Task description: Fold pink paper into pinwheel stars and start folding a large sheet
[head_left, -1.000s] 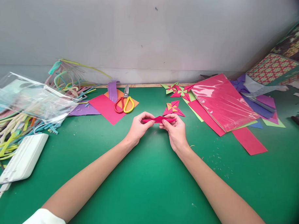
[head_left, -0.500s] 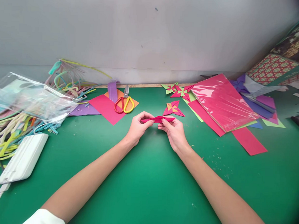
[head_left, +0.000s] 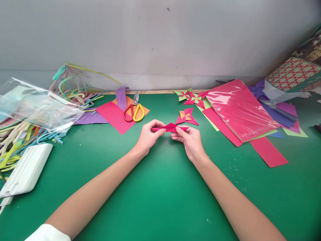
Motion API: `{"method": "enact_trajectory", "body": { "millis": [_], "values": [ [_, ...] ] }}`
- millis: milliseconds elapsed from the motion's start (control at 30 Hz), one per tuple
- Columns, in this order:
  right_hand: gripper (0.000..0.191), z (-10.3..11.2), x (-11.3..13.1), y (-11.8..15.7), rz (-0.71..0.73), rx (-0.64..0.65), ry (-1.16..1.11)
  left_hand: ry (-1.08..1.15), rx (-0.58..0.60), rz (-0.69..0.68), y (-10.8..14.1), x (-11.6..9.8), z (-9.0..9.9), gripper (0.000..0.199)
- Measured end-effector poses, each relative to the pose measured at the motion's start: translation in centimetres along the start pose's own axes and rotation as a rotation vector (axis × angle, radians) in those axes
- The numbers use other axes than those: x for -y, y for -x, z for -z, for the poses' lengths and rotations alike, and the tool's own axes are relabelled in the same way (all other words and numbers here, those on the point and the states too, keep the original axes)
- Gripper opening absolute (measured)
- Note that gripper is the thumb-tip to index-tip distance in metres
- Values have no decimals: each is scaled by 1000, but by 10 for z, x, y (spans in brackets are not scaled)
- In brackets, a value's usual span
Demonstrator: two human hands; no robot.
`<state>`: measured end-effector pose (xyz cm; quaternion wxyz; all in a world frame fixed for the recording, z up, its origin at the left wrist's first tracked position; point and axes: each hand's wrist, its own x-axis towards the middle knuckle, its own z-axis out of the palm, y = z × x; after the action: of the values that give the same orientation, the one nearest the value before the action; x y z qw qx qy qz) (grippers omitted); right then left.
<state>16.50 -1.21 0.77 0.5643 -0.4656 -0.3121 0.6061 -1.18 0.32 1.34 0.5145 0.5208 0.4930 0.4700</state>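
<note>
A narrow folded piece of red paper [head_left: 171, 128] with a raised peak in its middle is held just above the green table [head_left: 158, 190]. My left hand [head_left: 148, 135] pinches its left end between thumb and fingers. At the other end, my right hand [head_left: 189, 139] has its thumb on top and fingers beneath, closed on the paper. The fingers hide parts of both ends. Right behind the hands lies a red and orange folded paper star [head_left: 186, 116]. Farther back sit red and green paper stars [head_left: 195, 97].
Scissors [head_left: 134, 110] with red and yellow handles rest on red paper [head_left: 115, 115] at left. A plastic sleeve [head_left: 40, 104], pipe cleaners [head_left: 15, 140] and a white power strip [head_left: 27, 170] crowd the left side. Wrapped red paper [head_left: 241, 109] lies right, before the wall [head_left: 153, 36].
My right hand has shifted slightly to the right along the folded red paper, and the paper's middle peak shows more. My left hand stays in place.
</note>
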Motion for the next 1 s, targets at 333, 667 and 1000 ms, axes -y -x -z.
{"method": "enact_trajectory", "body": {
  "millis": [333, 667, 1000],
  "values": [
    [37, 7, 1, -5, 48, 22, 158, -67, 23, -32, -4, 1, 4, 20],
    [36, 7, -5, -6, 139, -3, 169, -120, 40, -31, -8, -3, 9, 28],
    [33, 6, -10, -3, 179, 60, 221, -298, 219, -103, -14, -11, 22, 34]
  ]
}}
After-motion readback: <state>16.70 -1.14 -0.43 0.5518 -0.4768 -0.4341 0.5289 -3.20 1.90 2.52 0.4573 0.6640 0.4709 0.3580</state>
